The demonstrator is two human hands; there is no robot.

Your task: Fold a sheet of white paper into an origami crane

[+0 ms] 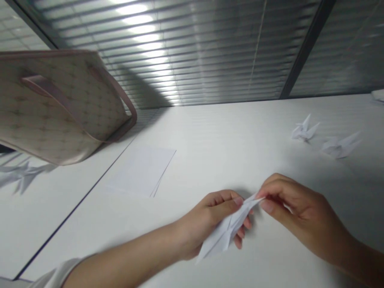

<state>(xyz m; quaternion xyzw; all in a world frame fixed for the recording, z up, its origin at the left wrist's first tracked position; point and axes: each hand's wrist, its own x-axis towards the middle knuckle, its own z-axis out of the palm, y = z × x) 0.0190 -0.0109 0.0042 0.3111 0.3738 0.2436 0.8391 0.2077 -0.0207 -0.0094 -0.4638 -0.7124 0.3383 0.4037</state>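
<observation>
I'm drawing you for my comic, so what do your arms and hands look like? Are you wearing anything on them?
Both the left hand and the right hand are bare, with no gloves. The left forearm comes out of a white sleeve. No sleeve shows on the right forearm. I see no watch, ring or bracelet.

The folded paper (220, 236) in hand is matt white. The tote bag (54, 108) at left looks like smooth coated cloth; the tabletop (228, 160) is smooth.
</observation>
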